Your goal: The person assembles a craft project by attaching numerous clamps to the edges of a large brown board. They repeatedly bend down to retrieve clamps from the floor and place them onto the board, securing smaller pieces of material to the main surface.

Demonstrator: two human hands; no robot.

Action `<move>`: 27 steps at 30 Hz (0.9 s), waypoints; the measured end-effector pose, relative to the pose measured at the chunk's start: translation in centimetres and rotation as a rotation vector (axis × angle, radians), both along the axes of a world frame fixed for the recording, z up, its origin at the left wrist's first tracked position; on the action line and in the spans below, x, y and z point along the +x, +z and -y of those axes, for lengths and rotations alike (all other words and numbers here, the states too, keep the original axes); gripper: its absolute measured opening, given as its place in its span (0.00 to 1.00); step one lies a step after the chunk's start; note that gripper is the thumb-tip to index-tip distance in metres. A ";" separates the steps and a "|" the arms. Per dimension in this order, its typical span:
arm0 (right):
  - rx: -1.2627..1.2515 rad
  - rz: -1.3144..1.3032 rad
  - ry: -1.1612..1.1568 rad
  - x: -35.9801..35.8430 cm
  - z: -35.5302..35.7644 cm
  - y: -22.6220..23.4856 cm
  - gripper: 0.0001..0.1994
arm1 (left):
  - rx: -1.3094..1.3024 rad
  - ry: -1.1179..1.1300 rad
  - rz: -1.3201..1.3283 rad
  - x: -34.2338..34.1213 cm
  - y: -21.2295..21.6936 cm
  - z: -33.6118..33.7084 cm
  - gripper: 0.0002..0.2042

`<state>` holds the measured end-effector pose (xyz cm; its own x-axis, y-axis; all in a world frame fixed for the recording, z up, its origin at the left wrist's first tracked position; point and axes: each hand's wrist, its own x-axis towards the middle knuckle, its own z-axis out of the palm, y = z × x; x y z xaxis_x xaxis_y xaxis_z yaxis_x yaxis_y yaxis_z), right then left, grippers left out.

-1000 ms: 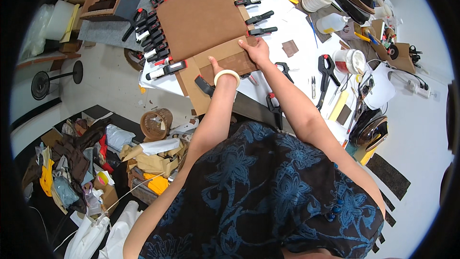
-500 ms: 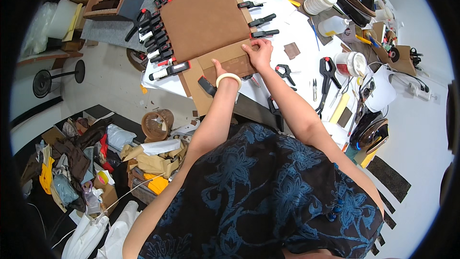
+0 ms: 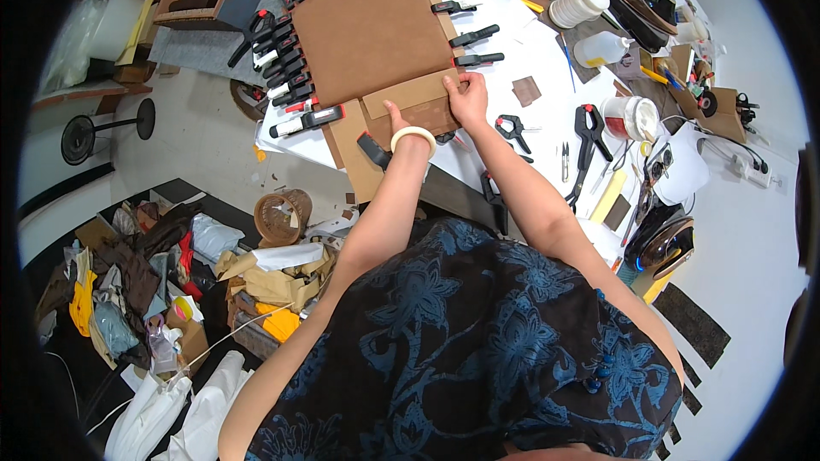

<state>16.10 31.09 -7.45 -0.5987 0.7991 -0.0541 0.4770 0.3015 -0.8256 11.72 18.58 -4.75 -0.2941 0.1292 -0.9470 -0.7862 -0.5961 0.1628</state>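
A large brown leather panel point(image 3: 371, 30) lies on the table, with a row of black spring clamps point(image 3: 286, 60) along its left edge and more along its far and right edges. Across its near side runs a tan strip point(image 3: 410, 94), with a darker brown piece point(image 3: 427, 115) showing below it. My right hand point(image 3: 467, 102) pinches the strip's right end, thumb on top. My left hand point(image 3: 398, 122), a cream bangle at its wrist, grips the near edge with its thumb up; its other fingers are hidden underneath. A clamp point(image 3: 373, 151) sits just left of that wrist.
On the table to the right lie a small clamp point(image 3: 514, 132), a large clamp point(image 3: 589, 141), a brown leather scrap point(image 3: 526, 91), a white tub point(image 3: 629, 118) and a plastic bottle point(image 3: 600, 49). A wicker bin point(image 3: 283, 216) and heaped scraps point(image 3: 128, 282) stand lower left.
The whole view has shifted slightly, moving the table a little right and down. Both hands keep their hold in nearly the same place on the work.
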 end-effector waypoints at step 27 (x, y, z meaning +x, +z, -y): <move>-1.019 -0.270 -0.284 14.4 0.1 5.1 0.17 | -1.126 -1.069 -1.605 -2.3 5.4 14.9 0.11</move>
<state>30.55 30.98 -2.37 -0.4910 0.5647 -0.6634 0.1863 -0.6758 -0.7131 9.37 3.68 0.64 -0.8727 0.4611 0.1608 0.4403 0.6006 0.6673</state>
